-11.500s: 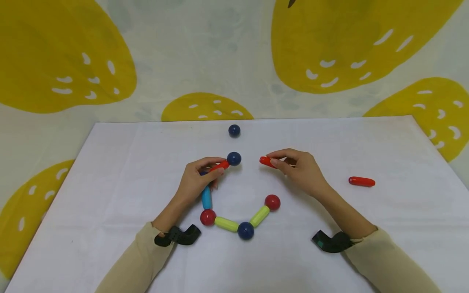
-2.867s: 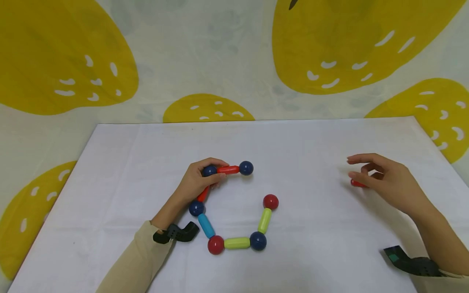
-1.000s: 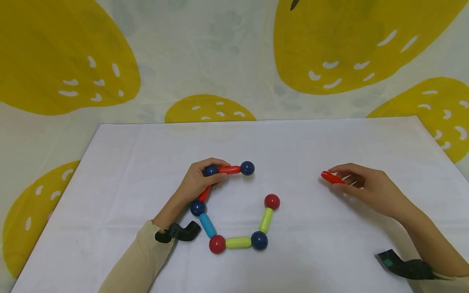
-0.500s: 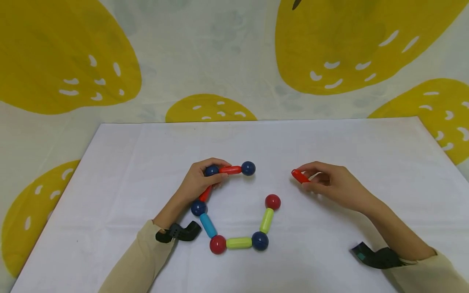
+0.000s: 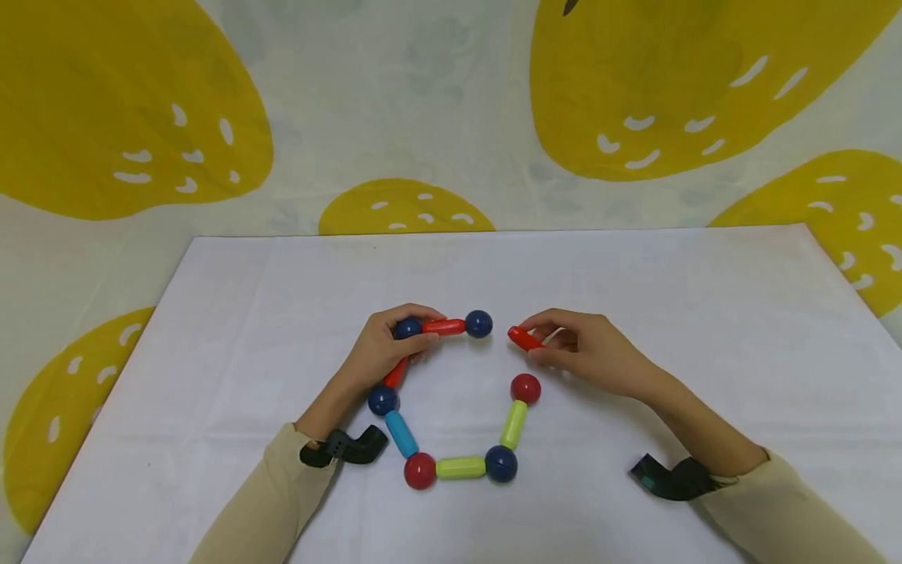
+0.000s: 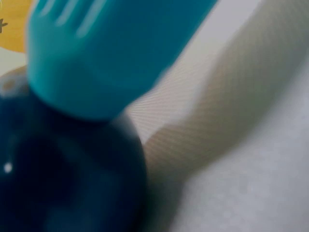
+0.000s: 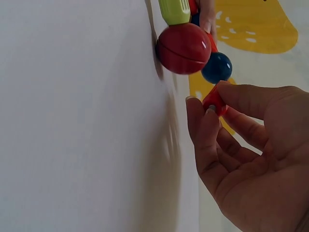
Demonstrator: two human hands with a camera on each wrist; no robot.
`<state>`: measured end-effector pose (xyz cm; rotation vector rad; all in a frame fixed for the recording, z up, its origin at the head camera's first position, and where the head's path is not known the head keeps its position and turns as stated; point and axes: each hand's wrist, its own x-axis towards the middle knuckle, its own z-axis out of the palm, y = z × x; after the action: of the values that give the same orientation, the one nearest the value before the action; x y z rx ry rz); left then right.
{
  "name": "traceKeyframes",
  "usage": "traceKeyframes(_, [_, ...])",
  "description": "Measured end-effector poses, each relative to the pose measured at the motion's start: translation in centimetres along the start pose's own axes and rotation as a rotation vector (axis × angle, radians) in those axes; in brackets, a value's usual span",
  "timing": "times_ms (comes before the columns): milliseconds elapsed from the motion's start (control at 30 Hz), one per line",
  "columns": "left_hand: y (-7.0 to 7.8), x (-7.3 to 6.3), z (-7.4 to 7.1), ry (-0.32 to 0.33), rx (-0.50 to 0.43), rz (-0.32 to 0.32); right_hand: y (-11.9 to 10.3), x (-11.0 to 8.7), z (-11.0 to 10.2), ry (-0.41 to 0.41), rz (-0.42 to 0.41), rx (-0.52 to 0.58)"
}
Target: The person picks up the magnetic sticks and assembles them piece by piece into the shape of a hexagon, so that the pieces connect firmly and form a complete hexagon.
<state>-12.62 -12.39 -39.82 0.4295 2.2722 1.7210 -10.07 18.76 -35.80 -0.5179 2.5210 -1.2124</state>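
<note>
My left hand [image 5: 369,352] grips the upper left corner of a chain of magnetic rods and balls, thumb and fingers around a dark blue ball [image 5: 408,328] and a red rod [image 5: 447,327]. That rod ends in another blue ball [image 5: 478,323]. From the corner the chain curves down through a light blue rod [image 5: 402,434] and two green rods to a red ball [image 5: 525,388], leaving a gap at the upper right. My right hand [image 5: 592,348] pinches a loose red magnetic rod [image 5: 524,338] just right of the end blue ball, apart from it.
A white cloth covers the table [image 5: 282,290]; its far edge meets a fabric backdrop [image 5: 395,141] with yellow shapes. Both wrists wear black camera mounts. The left wrist view shows a turquoise rod [image 6: 106,53] meeting a blue ball [image 6: 63,174] up close.
Since one second ago my right hand has carried the red rod leftward to near the end blue ball. It picked that rod up from the table's right side earlier. My left hand stays put.
</note>
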Motion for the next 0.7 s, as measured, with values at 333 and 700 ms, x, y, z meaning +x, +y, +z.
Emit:
traceKeyframes(333, [0.0, 0.2, 0.0, -0.011, -0.028, -0.005, -0.7, 1.0, 1.1, -0.033, -0.021, -0.014])
traceKeyframes(700, [3.2, -0.7, 0.0, -0.013, -0.029, -0.018, -1.2, 1.6, 1.7, -0.04, 0.0, 0.005])
